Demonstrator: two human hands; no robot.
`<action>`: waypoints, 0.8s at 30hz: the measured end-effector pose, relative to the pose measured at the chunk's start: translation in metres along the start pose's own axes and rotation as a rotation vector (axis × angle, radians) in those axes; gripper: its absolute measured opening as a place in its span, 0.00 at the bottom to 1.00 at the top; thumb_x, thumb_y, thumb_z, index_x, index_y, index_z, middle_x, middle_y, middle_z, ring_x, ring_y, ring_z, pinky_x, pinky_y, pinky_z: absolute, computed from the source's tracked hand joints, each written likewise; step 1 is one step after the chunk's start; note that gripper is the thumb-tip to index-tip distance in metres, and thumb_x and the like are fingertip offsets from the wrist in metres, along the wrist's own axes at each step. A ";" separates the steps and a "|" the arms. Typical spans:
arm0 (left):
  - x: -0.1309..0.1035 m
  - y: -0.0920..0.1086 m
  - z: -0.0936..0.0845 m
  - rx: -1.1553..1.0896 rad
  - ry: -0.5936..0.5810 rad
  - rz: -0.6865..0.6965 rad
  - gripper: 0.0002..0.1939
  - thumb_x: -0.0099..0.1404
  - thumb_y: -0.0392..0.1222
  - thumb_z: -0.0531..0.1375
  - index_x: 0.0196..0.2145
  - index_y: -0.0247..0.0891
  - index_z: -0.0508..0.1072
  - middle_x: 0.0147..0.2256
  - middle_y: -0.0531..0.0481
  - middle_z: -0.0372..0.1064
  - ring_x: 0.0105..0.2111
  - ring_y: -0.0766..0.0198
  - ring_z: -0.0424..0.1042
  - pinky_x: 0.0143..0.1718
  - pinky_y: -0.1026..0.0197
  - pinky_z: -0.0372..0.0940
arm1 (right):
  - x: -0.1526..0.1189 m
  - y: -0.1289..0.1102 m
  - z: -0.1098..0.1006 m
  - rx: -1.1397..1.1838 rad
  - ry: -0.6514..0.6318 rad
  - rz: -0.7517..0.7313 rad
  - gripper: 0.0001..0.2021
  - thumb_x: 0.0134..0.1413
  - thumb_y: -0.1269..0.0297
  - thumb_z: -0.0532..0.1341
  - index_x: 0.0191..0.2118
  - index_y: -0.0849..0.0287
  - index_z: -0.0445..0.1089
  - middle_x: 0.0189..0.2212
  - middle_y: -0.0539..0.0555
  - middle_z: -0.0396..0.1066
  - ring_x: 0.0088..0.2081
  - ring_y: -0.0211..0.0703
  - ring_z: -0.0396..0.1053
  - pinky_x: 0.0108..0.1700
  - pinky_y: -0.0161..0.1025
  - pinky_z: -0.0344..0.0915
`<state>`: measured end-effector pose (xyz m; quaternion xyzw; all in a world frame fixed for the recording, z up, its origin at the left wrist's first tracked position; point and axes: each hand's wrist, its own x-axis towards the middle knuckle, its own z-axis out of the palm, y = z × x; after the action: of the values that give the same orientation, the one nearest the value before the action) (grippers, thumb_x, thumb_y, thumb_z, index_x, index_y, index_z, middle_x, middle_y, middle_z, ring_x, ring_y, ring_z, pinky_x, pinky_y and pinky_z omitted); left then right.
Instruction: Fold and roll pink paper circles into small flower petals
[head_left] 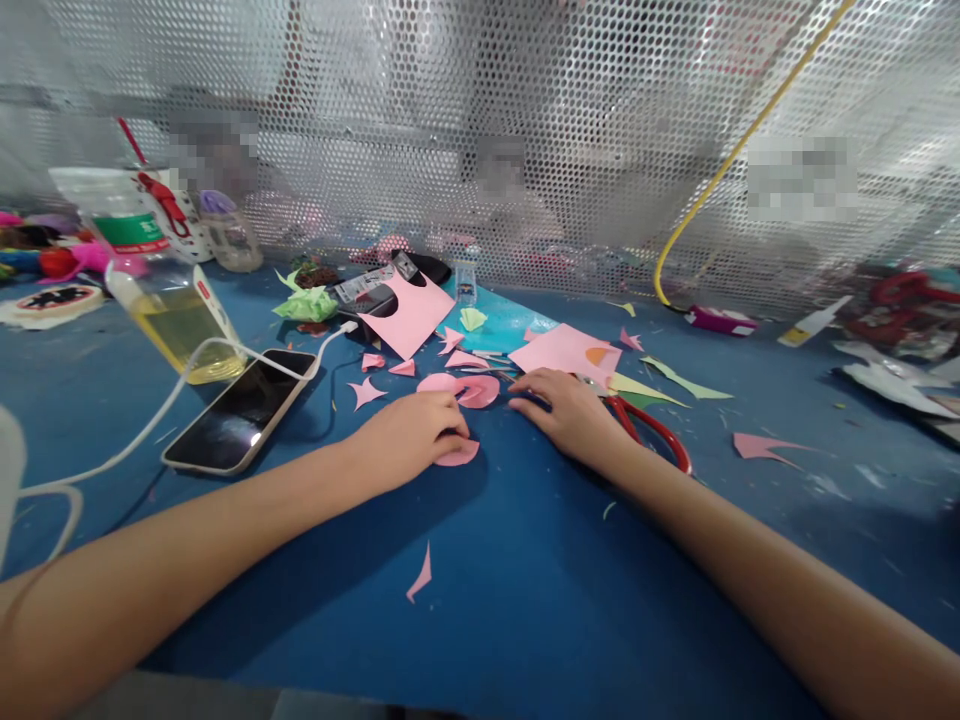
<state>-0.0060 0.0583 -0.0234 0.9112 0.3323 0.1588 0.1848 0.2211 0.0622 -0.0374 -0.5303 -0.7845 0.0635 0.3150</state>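
My left hand (pixel 409 435) is closed, its thumb and fingers curled together on a pink paper circle (pixel 459 457) low over the blue table. Just beyond it lie more pink paper circles (pixel 480 390), partly overlapping. My right hand (pixel 566 410) rests to their right, thumb and fingers apart and holding nothing. Red-handled scissors (pixel 660 430) lie beside and partly under my right wrist, their blades mostly hidden. Behind that hand is a pink sheet (pixel 566 350) with a cut-out, and another cut pink sheet (pixel 412 310) lies farther left.
A phone (pixel 241 415) with a white cable and a bottle of yellow liquid (pixel 176 320) stand left. Pink scraps (pixel 367 393) and green scraps (pixel 686 380) are scattered about. A perforated metal screen (pixel 450 110) rises behind the table; a yellow cable (pixel 720 170) hangs against it.
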 end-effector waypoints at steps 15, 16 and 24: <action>-0.010 0.011 -0.013 -0.198 -0.083 -0.287 0.11 0.56 0.47 0.57 0.30 0.39 0.76 0.21 0.53 0.68 0.13 0.71 0.60 0.13 0.67 0.50 | 0.019 0.005 0.021 -0.382 -0.259 -0.216 0.09 0.53 0.75 0.49 0.28 0.61 0.64 0.30 0.59 0.65 0.32 0.46 0.60 0.35 0.41 0.56; -0.009 0.013 -0.012 -0.201 -0.072 -0.284 0.10 0.55 0.46 0.58 0.29 0.39 0.76 0.20 0.54 0.68 0.14 0.71 0.61 0.15 0.67 0.51 | 0.018 0.006 0.021 -0.387 -0.262 -0.222 0.09 0.53 0.75 0.49 0.28 0.61 0.63 0.30 0.59 0.64 0.32 0.46 0.60 0.34 0.41 0.56; -0.007 0.015 -0.003 -0.200 -0.039 -0.273 0.09 0.54 0.47 0.59 0.28 0.41 0.76 0.23 0.54 0.70 0.22 0.69 0.64 0.20 0.67 0.53 | 0.007 -0.001 0.008 -0.358 -0.281 -0.292 0.09 0.50 0.77 0.47 0.29 0.59 0.61 0.31 0.57 0.63 0.33 0.45 0.59 0.36 0.40 0.56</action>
<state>-0.0036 0.0435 -0.0153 0.8376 0.4320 0.1465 0.3007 0.2134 0.0700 -0.0402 -0.4448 -0.8875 -0.0494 0.1103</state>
